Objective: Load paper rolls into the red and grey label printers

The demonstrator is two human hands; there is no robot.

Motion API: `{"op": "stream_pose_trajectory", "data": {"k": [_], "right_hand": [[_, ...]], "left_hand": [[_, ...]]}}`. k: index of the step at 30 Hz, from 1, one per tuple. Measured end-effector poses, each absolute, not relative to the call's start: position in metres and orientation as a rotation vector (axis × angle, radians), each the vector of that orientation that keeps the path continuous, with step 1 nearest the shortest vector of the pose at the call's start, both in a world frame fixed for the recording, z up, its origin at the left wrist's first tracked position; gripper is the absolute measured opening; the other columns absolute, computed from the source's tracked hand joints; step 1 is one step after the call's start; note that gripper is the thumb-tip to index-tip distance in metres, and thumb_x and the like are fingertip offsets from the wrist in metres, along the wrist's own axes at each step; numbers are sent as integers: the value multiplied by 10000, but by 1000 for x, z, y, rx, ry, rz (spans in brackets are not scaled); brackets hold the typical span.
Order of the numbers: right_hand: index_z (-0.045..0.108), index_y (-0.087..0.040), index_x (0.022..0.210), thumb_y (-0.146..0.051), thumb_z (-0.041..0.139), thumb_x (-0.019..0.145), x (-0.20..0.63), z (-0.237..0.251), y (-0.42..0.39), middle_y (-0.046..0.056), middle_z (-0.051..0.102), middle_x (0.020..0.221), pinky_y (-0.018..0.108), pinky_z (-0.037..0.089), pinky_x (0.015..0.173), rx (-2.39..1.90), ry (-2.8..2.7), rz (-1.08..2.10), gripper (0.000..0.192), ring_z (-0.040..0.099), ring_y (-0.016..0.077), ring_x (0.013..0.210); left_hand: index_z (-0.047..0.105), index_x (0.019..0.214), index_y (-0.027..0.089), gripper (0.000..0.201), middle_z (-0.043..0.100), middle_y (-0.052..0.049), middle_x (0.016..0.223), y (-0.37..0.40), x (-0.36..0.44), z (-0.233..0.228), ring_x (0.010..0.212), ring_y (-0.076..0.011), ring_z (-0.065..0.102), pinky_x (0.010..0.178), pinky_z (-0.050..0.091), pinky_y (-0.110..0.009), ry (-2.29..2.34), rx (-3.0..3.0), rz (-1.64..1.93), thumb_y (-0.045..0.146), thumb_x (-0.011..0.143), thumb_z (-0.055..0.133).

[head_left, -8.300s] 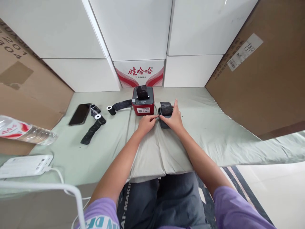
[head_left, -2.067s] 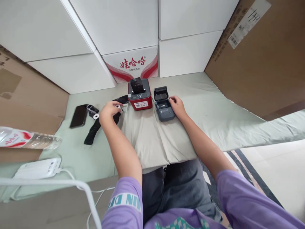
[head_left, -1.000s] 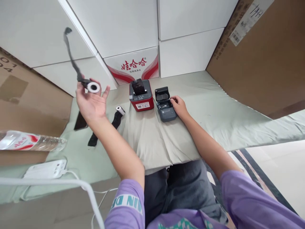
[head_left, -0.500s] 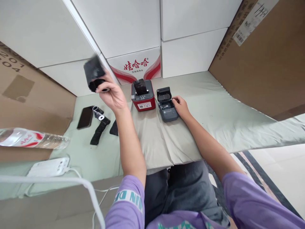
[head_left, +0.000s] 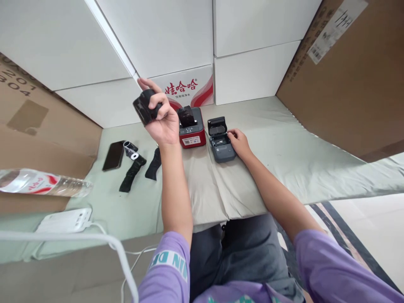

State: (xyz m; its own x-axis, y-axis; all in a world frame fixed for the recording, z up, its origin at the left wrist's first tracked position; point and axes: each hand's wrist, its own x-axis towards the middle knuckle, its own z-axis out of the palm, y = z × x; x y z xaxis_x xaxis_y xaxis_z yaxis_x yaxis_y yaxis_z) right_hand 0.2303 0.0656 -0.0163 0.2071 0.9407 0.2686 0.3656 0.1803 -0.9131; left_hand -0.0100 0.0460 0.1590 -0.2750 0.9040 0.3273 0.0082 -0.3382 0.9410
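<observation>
Up at about eleven o'clock from the grey printer (head_left: 221, 143), the left hand (head_left: 162, 122) is raised above the desk (head_left: 284, 139), its grip curled tight around a black roll (head_left: 144, 106) whose loose tail looks mostly gathered in. The right hand (head_left: 238, 141) rests at the printer's three o'clock side, fingers lightly bent against its body, pinching nothing; the printer's lid stands open toward twelve o'clock, showing the paper bay.

Handled well, the roll probably wants its strip kept snug so it does not spring loose, and its axis turned to lie across the open bay; the right hand steadying the light printer seems sensible, since it sits on soft cloth.

Just at nine o'clock of the grey printer stands a red printer (head_left: 191, 130) with a dark strip rising from its slot, touching or nearly so. It crowds the path between roll and bay, so a sweeping arm could knock it. Farther toward nine o'clock lie two more black strips (head_left: 142, 168), a phone (head_left: 112, 149), a water bottle (head_left: 41, 184) and a white power strip (head_left: 63, 219) with its cable, well apart.
</observation>
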Motion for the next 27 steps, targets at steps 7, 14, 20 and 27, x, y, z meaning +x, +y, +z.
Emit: {"op": "stream_pose_trajectory", "data": {"k": [7, 14, 20, 27], "right_hand": [[662, -223, 939, -428, 548, 868, 232, -18, 67, 67, 727, 967, 422, 511, 893, -1382, -1370, 665, 245, 630, 232, 855], [664, -222, 947, -428, 540, 871, 231, -17, 66, 68, 729, 982, 415, 510, 895, -1386, -1377, 662, 252, 629, 230, 867], [661, -217, 950, -415, 536, 883, 231, -15, 65, 71, 731, 983, 418, 518, 886, -1392, -1377, 665, 243, 640, 228, 857], [660, -205, 940, -416, 536, 867, 230, -14, 65, 78, 724, 968, 405, 508, 873, -1397, -1375, 657, 256, 635, 226, 841]], "left_hand": [[526, 1436, 459, 636, 635, -39, 1399, 50, -1, 157, 1203, -257, 556, 687, 453, -343, 1188, 1500, 1513, 769, 890, 429], [493, 1455, 463, 548, 586, -48, 1451, 43, 18, 159, 1155, -267, 579, 701, 522, -366, 957, 1521, 1397, 687, 962, 407], [490, 1456, 454, 500, 598, -58, 1416, 44, 35, 157, 1100, -261, 605, 699, 564, -371, 741, 1431, 1286, 623, 992, 413], [557, 1430, 341, 507, 619, -116, 1364, 46, 45, 152, 1024, -241, 640, 652, 570, -329, 492, 1161, 1303, 585, 1025, 375]]}}
